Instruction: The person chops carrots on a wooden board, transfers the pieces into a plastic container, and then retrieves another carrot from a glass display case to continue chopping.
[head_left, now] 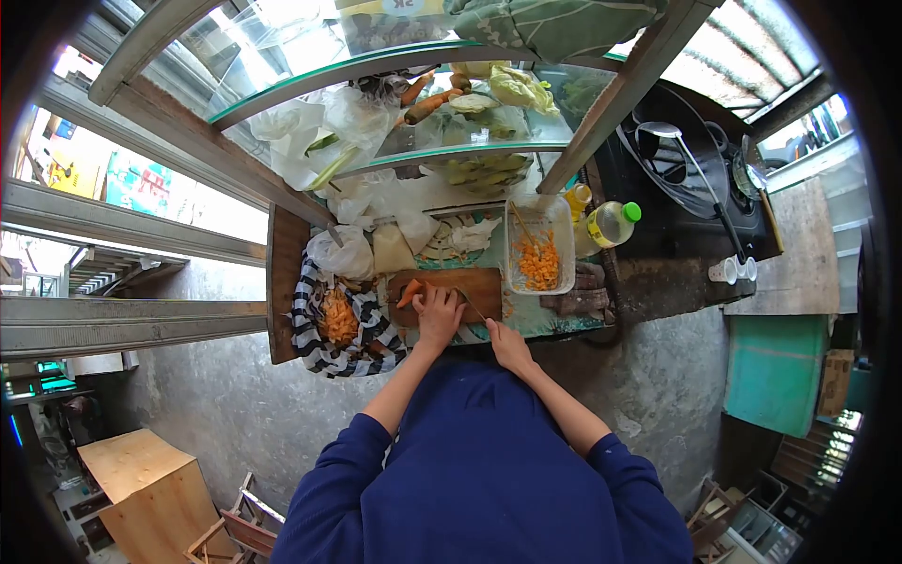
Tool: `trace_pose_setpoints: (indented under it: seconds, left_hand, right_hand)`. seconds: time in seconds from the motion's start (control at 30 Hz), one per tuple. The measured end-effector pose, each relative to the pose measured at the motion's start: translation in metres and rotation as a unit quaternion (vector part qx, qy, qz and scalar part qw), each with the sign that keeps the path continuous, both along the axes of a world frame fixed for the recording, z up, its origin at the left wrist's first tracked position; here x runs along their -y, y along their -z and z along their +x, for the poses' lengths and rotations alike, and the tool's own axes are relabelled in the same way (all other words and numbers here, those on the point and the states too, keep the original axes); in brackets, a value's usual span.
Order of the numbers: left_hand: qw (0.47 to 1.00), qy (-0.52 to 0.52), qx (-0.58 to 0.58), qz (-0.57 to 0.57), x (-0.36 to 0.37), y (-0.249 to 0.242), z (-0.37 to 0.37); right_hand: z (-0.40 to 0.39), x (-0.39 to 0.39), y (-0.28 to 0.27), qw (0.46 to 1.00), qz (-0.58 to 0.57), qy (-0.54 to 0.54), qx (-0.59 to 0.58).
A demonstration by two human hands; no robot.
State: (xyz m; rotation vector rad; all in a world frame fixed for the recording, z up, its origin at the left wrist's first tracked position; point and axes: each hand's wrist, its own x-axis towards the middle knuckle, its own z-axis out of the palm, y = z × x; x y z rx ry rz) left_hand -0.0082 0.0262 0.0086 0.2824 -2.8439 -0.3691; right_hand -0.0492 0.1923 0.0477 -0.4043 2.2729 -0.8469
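On a wooden cutting board (487,279) lie orange carrot pieces (410,293). My left hand (439,318) presses down on the board with bent fingers, holding carrot that its fingers mostly cover. In my right hand (508,344) is the handle of a knife (474,307), its thin blade angled toward the left fingertips. To the right of the board stands a clear plastic container (567,230) with diced carrot (538,264) and a long utensil in it. At the left, a black-and-white striped plastic bag (306,324) holds orange peelings (338,318).
Behind the board are white plastic bags (340,252) and a glass-shelved case (451,150) with vegetables. A green-capped bottle (613,224) stands right of the container. Farther right is a black stove (752,221) with a pan and ladle (691,164).
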Motion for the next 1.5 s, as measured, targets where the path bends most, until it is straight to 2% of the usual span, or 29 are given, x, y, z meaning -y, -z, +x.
trace_pose_setpoints:
  seconds: [0.1,0.2,0.27,0.47,0.83,0.97,1.07,1.13,1.17,1.23,1.27,1.33,1.5]
  left_hand:
    - [1.0,-0.003,0.002,0.003,0.001,-0.002,-0.002]
    - [1.0,-0.004,0.005,0.008,0.001,-0.004,0.0]
    - [1.0,-0.004,-0.003,0.005,-0.001,-0.003,0.001]
    - [0.999,-0.012,0.0,0.049,-0.006,0.0,0.001]
    - [0.997,-0.028,-0.042,0.058,-0.007,0.001,0.001]
    - [0.998,-0.014,-0.006,0.068,0.001,-0.011,0.001]
    - [0.991,-0.035,-0.054,0.115,0.002,-0.032,-0.012]
    - [0.973,0.014,-0.139,0.184,0.007,-0.037,-0.03]
    - [0.973,0.009,-0.138,0.185,0.008,-0.035,-0.042]
    - [0.976,0.127,-0.084,0.155,0.005,-0.023,-0.063]
    - [0.976,0.128,-0.084,0.158,0.004,-0.016,-0.063]
    - [0.987,0.128,-0.047,0.085,0.002,-0.001,-0.066]
    - [0.988,0.128,-0.031,0.074,0.003,-0.004,-0.063]
  right_hand:
    - [0.001,0.001,0.001,1.0,-0.006,0.005,-0.023]
    - [0.0,0.004,-0.003,1.0,0.0,0.004,-0.018]
    - [-0.003,0.003,-0.011,0.999,0.043,-0.016,0.013]
    - [-0.007,0.002,-0.011,0.999,0.029,-0.03,0.019]
    - [-0.014,0.01,0.015,0.999,0.014,-0.044,-0.001]
    - [-0.015,0.01,0.018,0.999,0.012,-0.04,0.002]
    - [-0.012,0.009,0.02,1.0,-0.005,-0.024,-0.018]
    - [-0.012,0.009,0.015,1.0,-0.007,-0.021,-0.011]
    - [-0.012,0.01,0.012,1.0,-0.011,-0.019,-0.003]
    - [-0.013,0.012,0.01,1.0,-0.005,-0.026,0.009]
    - [-0.014,0.01,0.011,0.999,-0.001,-0.027,0.019]
    - [-0.011,0.012,0.013,1.0,-0.008,-0.017,0.008]
    - [-0.012,0.013,0.002,0.999,0.008,-0.031,0.044]
